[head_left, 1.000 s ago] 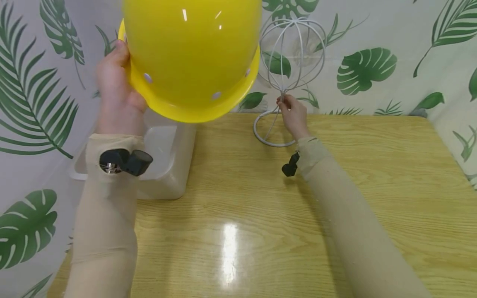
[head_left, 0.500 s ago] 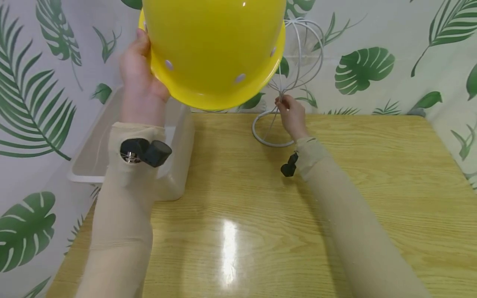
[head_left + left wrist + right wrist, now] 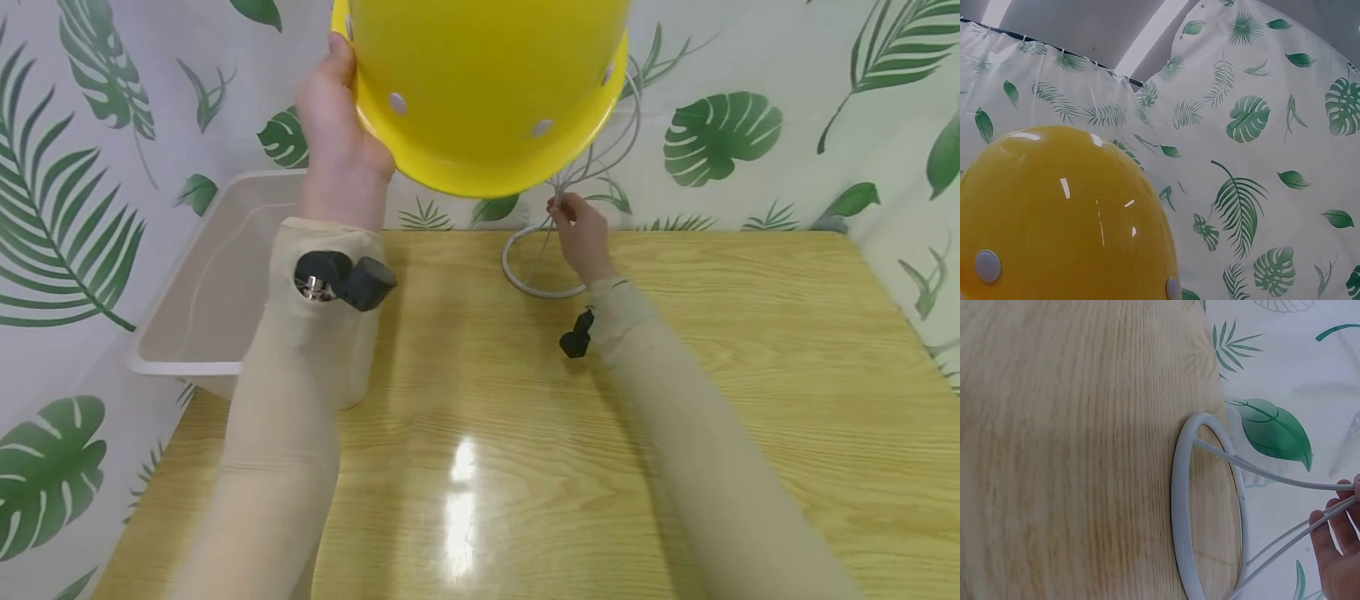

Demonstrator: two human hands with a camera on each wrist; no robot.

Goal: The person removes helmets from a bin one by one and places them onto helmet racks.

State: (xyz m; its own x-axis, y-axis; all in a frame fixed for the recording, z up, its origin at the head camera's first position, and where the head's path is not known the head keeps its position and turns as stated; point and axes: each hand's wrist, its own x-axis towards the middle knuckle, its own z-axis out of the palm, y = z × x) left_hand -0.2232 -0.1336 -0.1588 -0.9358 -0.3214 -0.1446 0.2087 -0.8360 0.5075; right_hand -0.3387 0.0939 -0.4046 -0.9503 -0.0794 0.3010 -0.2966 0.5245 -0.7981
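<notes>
A yellow hard hat (image 3: 487,92) is held up in the air by my left hand (image 3: 341,133), which grips its left rim with the thumb outside. The hat's glossy dome and rivets also fill the lower left of the left wrist view. Behind it stands a white wire stand (image 3: 543,292), its round base on the table and most of its globe-shaped top hidden by the hat. My right hand (image 3: 582,237) pinches the stand's narrow wire neck. In the right wrist view, the fingertips (image 3: 1317,519) touch the wires above the ring base (image 3: 1180,506).
A beige plastic bin (image 3: 217,283) stands at the table's left, partly behind my left forearm. The wooden table (image 3: 465,367) ends at a leaf-patterned curtain (image 3: 810,50) at the back.
My left hand has carried the hard hat rightward and slightly up, so it now covers most of the stand's top. The right hand stays on the neck.
</notes>
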